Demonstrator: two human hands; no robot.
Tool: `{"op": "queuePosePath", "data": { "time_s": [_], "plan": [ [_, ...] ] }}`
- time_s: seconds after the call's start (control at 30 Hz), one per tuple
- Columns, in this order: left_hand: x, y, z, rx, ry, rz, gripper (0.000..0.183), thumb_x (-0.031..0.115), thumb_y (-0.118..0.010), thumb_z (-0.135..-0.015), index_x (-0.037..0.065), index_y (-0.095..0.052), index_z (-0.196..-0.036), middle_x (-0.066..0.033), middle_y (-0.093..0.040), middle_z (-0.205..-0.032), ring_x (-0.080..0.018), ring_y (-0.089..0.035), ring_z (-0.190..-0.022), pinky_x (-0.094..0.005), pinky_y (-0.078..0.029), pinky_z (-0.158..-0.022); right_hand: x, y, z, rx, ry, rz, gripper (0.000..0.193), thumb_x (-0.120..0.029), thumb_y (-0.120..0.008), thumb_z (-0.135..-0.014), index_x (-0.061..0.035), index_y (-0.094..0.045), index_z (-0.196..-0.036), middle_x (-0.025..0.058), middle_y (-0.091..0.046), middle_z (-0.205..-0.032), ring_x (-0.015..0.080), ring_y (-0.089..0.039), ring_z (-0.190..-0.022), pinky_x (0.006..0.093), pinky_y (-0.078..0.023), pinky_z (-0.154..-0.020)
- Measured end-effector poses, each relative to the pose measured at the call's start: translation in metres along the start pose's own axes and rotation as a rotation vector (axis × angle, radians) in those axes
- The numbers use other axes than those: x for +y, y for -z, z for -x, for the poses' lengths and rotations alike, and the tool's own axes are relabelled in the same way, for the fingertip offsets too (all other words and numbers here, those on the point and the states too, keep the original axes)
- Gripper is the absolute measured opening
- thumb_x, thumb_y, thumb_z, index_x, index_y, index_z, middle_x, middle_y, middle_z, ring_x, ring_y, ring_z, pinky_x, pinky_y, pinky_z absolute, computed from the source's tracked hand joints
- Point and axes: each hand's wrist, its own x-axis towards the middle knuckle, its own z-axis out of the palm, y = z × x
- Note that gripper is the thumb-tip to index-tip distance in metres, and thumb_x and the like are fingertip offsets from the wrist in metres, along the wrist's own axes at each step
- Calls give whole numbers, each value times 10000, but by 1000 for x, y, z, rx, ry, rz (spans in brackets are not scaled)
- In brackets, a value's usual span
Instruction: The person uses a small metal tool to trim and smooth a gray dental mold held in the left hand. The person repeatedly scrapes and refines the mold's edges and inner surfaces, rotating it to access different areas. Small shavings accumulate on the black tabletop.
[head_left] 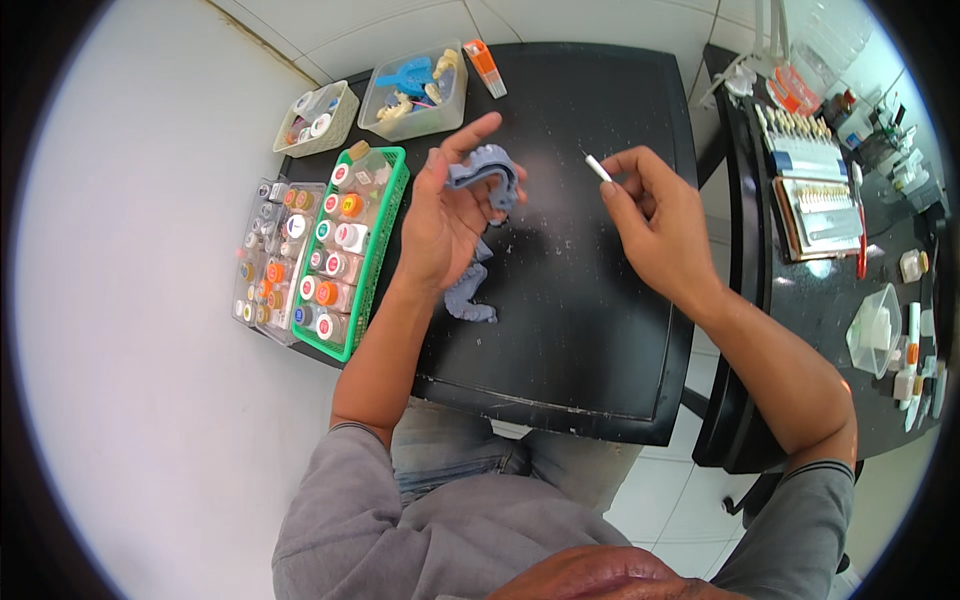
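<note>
My left hand (447, 215) is raised over the black table (585, 330), palm toward me, holding a blue-grey arch-shaped dental model (487, 170) between thumb and fingers. A second blue-grey dental model (470, 298) lies on the table just below that hand. My right hand (657, 222) hovers to the right and pinches a thin white stick-like tool (598, 168), its tip angled up and left toward the held model. A gap separates the tool's tip from the model.
A green basket (379, 250) of small capped bottles and a clear tray (270, 262) of small jars stand at the table's left edge. Two clear boxes (414, 92) and an orange-capped tube (485, 66) sit at the back. A second black table (830, 290) with tooth shade guides stands to the right.
</note>
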Motion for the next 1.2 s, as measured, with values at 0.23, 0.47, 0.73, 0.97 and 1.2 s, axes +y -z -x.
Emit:
{"op": "queuePosePath", "data": {
  "time_s": [0.23,0.47,0.73,0.97,1.2],
  "plan": [
    [22,8,4,-33,218,240,939,819,-245,-1131,38,-546,-1556,-154,-707,-1128,-287,-740,-924,-303,-503,-648,-42,-17,-7,-55,-25,23,168,-130,-702,-1067,23,-751,-1118,126,-646,-696,192,-592,-621,357,-456,-612],
    [37,22,0,-46,220,143,913,801,-268,-1142,36,-556,-1548,-112,-701,-1120,-216,-706,-921,-279,-448,-621,-55,-29,-15,-98,186,159,134,-66,-745,-1023,-8,-761,-1142,154,-713,-877,256,-671,-668,385,-499,-616],
    [46,37,-10,27,230,-17,895,818,-244,-1139,64,-644,-1410,-43,-685,-1003,-122,-655,-803,-233,-355,-560,-62,-42,-25,-131,276,233,216,-50,-797,-974,-54,-780,-1189,128,-726,-939,312,-756,-728,411,-593,-665],
    [33,51,-13,16,261,-47,899,837,-234,-1129,69,-652,-1339,-28,-637,-931,-101,-618,-750,-229,-317,-507,-55,-55,-21,-120,435,403,254,-46,-816,-958,-99,-823,-1207,59,-683,-954,245,-730,-667,385,-564,-577],
    [23,53,-14,-12,271,-87,855,811,-299,-1139,57,-636,-1359,-23,-618,-903,-94,-595,-744,-225,-323,-519,-45,-59,-22,-118,470,421,243,-36,-799,-972,-65,-823,-1211,63,-663,-960,243,-717,-654,385,-563,-574]
  ]
}}
